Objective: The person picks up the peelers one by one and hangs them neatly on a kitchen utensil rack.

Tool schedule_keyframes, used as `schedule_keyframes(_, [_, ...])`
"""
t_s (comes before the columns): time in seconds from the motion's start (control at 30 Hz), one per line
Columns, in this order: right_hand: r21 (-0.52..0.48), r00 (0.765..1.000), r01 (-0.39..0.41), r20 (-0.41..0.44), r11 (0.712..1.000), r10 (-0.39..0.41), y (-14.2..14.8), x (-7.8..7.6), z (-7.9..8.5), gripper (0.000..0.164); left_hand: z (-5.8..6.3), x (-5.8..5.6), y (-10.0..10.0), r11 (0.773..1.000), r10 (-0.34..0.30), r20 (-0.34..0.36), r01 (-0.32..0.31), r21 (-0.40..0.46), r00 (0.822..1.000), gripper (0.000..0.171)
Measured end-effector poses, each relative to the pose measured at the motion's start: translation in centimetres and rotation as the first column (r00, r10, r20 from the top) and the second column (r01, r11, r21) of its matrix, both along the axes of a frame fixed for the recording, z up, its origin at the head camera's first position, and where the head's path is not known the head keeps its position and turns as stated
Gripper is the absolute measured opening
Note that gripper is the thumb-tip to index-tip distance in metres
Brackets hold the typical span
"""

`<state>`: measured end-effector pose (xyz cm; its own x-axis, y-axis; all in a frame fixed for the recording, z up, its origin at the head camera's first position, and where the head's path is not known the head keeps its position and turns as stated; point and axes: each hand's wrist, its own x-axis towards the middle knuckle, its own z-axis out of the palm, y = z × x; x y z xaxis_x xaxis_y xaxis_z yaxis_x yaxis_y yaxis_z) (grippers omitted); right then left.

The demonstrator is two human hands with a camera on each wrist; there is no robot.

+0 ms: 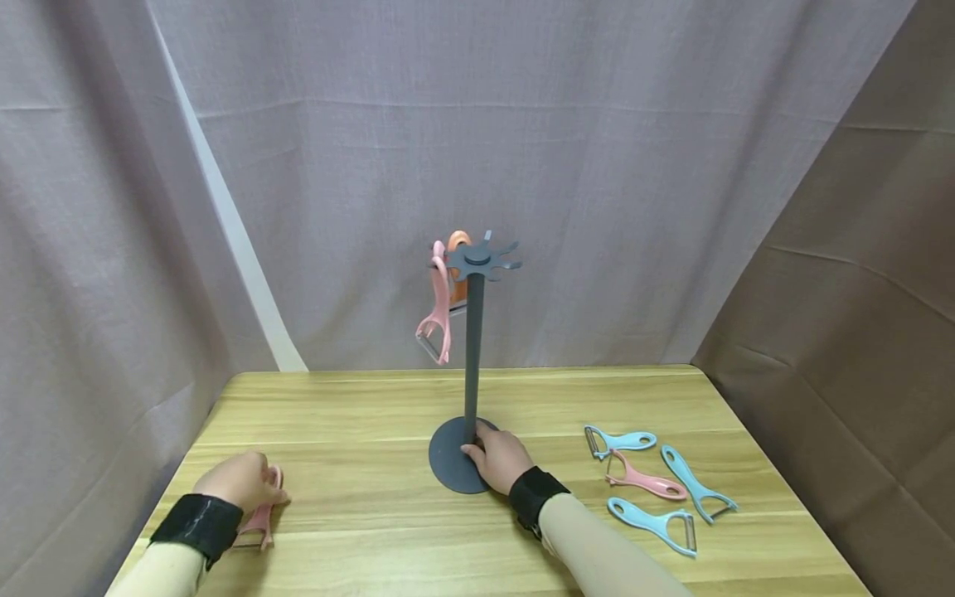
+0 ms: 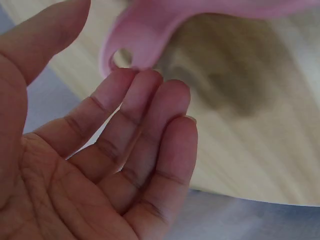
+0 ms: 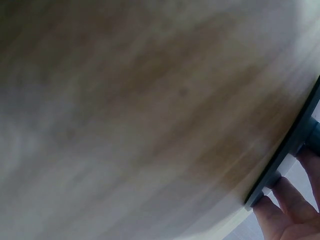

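my left hand (image 1: 237,482) is the nearer one to the peeler (image 1: 259,521), the pink one on the left side of the desk (image 1: 358,514), partly under my fingers. its long axis runs away from me: blade end near, handle (image 2: 147,32) end far and a little to the right. in the left wrist view the holed end sits right at my fingertips, which seem to touch it, while my thumb (image 2: 45,40) stands well apart, so this grip is spread, with nothing clasped. i can't tell whether the handle lies flat or is tipped up. my right hand (image 1: 503,460) holds the stand (image 1: 474,356) at its foot, thumb and forefinger about the upright, other fingers on the base (image 1: 445,456). the stand is well to the peeler's right and somewhat farther from me.
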<state>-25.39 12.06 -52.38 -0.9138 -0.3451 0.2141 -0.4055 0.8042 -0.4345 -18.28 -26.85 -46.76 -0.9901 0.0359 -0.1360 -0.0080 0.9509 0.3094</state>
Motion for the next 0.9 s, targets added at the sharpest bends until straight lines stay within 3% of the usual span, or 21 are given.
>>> schedule_keyframes(0.37, [-0.011, 1.000, -0.022, -0.018, 1.000, 0.022, 0.1, 0.0, -0.1, 0.020, -1.4, 0.0, -0.8, 1.000, 0.005, 0.022, -0.005, -0.005, 1.000, 0.032])
schedule_keyframes(0.73, [-0.008, 0.999, -0.023, -0.026, 1.000, 0.023, 0.1, 0.0, -0.3, 0.020, -1.3, 0.2, -1.0, 0.998, -0.060, -0.019, 0.061, 0.029, 0.998, 0.026])
schedule_keyframes(0.9, [-0.019, 1.000, -0.025, -0.016, 1.000, 0.024, 0.1, 0.0, -0.1, 0.018, -1.0, 0.6, -0.9, 0.997, -0.057, -0.011, 0.058, 0.058, 0.998, 0.021])
